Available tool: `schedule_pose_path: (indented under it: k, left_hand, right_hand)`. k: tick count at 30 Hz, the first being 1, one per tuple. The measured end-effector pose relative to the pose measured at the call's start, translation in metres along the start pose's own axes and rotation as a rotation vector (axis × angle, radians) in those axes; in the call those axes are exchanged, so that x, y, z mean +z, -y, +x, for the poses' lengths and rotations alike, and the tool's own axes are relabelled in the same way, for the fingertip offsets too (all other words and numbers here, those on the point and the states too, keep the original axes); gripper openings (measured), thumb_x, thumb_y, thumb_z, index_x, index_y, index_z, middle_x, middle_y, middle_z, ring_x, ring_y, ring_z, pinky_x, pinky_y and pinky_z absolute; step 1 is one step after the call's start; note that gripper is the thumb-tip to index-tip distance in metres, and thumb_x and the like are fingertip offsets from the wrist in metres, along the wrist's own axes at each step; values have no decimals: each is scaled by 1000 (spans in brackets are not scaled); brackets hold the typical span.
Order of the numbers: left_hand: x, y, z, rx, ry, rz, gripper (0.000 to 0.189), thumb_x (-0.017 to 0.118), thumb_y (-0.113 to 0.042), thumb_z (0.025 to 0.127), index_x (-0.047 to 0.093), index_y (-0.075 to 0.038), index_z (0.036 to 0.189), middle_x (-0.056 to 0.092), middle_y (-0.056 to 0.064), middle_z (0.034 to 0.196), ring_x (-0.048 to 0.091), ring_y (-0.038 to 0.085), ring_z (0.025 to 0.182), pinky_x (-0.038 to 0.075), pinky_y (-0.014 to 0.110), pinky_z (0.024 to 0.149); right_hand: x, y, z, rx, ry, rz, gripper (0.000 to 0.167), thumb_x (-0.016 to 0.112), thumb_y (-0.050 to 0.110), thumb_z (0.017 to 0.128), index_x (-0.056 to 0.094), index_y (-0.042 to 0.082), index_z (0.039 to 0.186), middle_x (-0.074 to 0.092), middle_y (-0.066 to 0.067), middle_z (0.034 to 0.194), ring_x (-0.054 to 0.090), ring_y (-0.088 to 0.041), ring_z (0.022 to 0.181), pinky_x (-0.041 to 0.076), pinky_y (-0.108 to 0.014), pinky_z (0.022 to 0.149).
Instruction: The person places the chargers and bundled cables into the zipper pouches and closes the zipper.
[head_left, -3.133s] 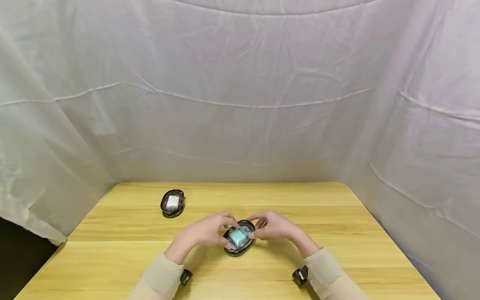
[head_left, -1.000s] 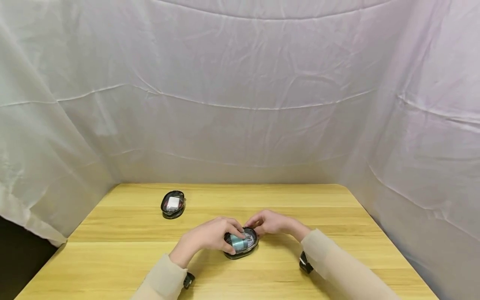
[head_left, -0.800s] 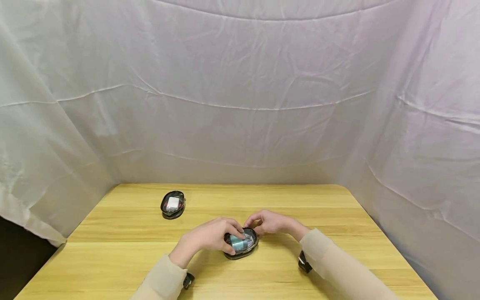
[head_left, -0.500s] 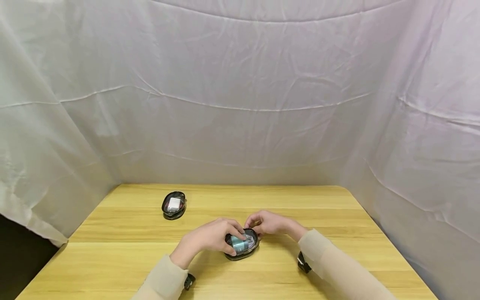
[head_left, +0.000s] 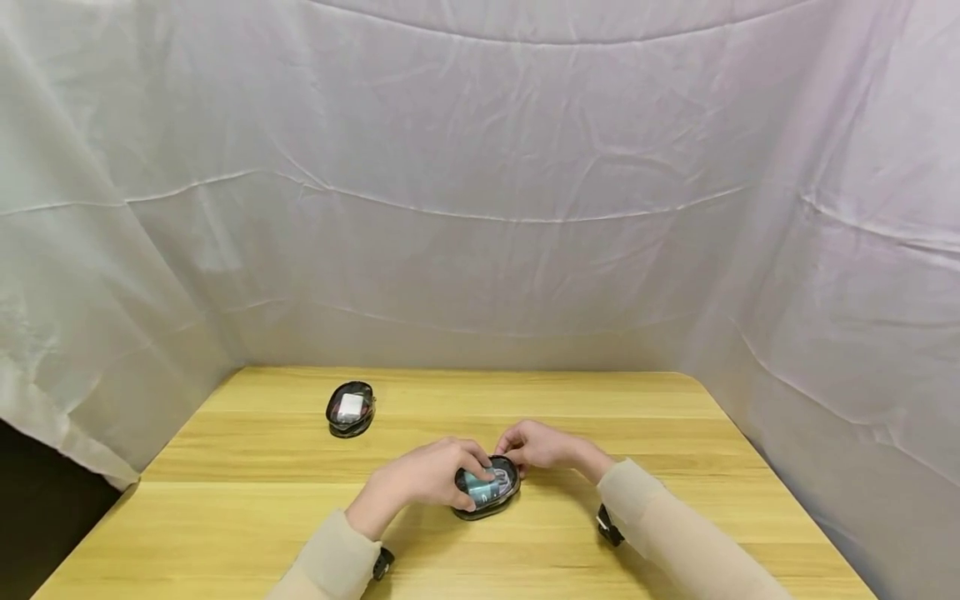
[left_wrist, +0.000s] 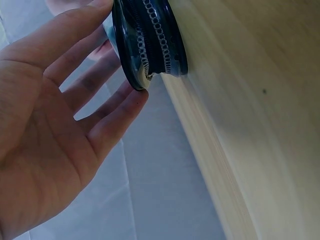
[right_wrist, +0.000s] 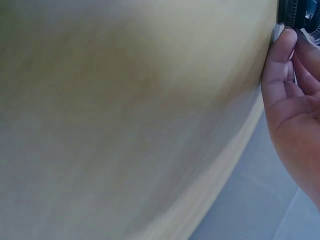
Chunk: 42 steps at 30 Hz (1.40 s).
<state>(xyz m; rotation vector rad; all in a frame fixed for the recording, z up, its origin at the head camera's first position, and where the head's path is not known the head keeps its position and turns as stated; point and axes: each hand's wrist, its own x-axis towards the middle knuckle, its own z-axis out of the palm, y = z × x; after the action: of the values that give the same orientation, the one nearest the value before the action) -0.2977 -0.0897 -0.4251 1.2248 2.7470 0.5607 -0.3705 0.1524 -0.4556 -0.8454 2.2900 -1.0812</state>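
A small oval zip pouch (head_left: 491, 493) with a clear top and black trim lies on the table. Through its top show something teal and a pale looped item. My left hand (head_left: 431, 477) grips the pouch from the left, thumb at the near side and fingers over the top. In the left wrist view, two rows of zipper teeth (left_wrist: 151, 40) stand apart along the pouch's side. My right hand (head_left: 542, 446) pinches the far right edge of the pouch between thumb and forefinger. Whether a zipper pull is between those fingertips is hidden.
A second clear pouch (head_left: 349, 410) with black trim, holding something white, sits at the back left of the wooden table (head_left: 637, 517). Pale fabric (head_left: 480, 208) hangs behind the table and along both sides.
The left hand has moved further over the pouch, and the right hand has shifted from its top to its far right edge. Over the last second the hands have hardly moved.
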Motion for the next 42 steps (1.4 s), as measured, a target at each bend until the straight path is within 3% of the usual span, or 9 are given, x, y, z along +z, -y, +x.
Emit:
schedule_pose_path:
  k: [9, 27, 35, 42]
  left_hand:
    - [-1, -4, 0, -35, 8, -13, 41, 91, -20, 80, 80, -15, 119, 68, -2, 130, 61, 23, 123, 51, 36, 106]
    - [1, -4, -1, -59, 0, -20, 40, 91, -19, 79, 80, -15, 118, 68, -2, 128, 61, 23, 121, 51, 37, 105]
    - [1, -6, -2, -75, 5, -25, 41, 91, -19, 79, 80, -16, 118, 68, -4, 129, 61, 23, 122, 52, 38, 106]
    - [1, -7, -1, -78, 5, -18, 41, 91, -19, 79, 80, -16, 119, 68, -3, 129, 61, 22, 122, 52, 37, 105]
  right_hand:
    - [-2, 3, -2, -22, 12, -44, 13, 58, -5, 100, 71, -2, 97, 68, 0, 84, 59, -11, 64, 52, -20, 57]
    - [-7, -9, -15, 0, 36, 19, 7, 64, -2, 99, 71, -2, 97, 67, -1, 81, 62, -11, 69, 58, -23, 64]
    - [-6, -11, -15, 2, 18, -31, 14, 65, -5, 90, 73, 2, 98, 69, -1, 82, 64, -13, 72, 58, -24, 65]
    - [-8, -11, -18, -26, 33, -33, 9, 65, -4, 94, 72, 0, 98, 68, -1, 80, 64, -12, 71, 58, -24, 66]
